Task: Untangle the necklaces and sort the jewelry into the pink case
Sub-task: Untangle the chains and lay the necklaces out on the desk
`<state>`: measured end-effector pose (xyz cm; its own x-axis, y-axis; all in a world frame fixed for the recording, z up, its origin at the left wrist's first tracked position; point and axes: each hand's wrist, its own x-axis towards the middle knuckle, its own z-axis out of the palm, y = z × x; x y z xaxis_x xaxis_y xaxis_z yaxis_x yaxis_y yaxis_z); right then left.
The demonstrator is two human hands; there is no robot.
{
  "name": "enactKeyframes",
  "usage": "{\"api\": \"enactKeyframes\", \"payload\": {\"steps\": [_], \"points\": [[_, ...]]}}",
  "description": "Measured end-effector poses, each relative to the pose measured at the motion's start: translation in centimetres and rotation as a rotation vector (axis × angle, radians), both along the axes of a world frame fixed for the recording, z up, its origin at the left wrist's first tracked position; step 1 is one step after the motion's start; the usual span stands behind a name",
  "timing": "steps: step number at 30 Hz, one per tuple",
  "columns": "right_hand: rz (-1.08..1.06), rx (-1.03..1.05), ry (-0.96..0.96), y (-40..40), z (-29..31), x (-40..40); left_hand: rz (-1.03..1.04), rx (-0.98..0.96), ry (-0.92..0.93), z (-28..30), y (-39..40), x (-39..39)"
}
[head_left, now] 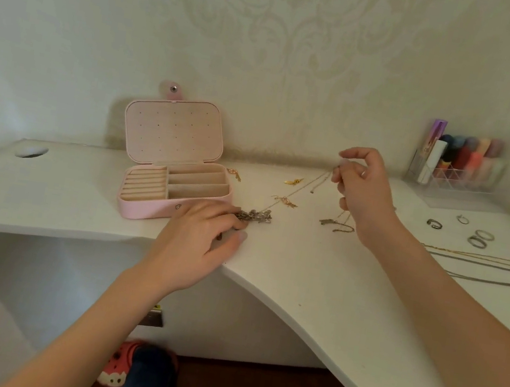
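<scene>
Nearest, under the white curved worktop (315, 291), a pink clog shoe (120, 363) and a dark blue trouser leg (148, 381) show above a brown floor. On the worktop's front, the left hand (202, 235) rests with its grip together, pinching a tangled clump of grey and gold necklace chains (255, 216). A thin chain (301, 189) runs from the clump up to the right hand (361, 185), raised, its grip clamped on the chain's end. Small gold pendants (286, 201) lie between the hands. To the right lie straightened chains (485, 262) and several silver rings (479, 238). Just left of the clump sits the pink rectangular jewelry case (173, 211), lid open and upright, with ring rolls and divided compartments; nothing is visible inside them. Farther right, a clear acrylic organizer (451, 182) holds cosmetics against cream patterned wallpaper (288, 47).
</scene>
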<state>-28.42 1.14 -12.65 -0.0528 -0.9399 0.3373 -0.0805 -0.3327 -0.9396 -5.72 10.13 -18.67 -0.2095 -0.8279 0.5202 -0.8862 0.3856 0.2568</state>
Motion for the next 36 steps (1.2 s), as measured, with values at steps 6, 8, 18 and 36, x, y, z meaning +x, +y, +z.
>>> {"api": "enactKeyframes", "payload": {"steps": [6,8,18,36], "points": [[-0.139,-0.072,0.055,-0.9,-0.6,-1.0,0.024,-0.033,0.022,-0.1,0.0,-0.1],[-0.184,-0.072,0.032,-1.2,-0.7,-1.3,0.056,-0.045,0.016,-0.3,0.3,-0.2],[-0.021,-0.038,0.074,-0.3,-0.1,-0.7,0.143,-0.148,-0.079,-0.2,0.6,0.0],[0.256,0.14,0.665,-0.1,1.3,-3.5,-0.079,0.239,0.985,3.0,-4.3,-7.1]]}}
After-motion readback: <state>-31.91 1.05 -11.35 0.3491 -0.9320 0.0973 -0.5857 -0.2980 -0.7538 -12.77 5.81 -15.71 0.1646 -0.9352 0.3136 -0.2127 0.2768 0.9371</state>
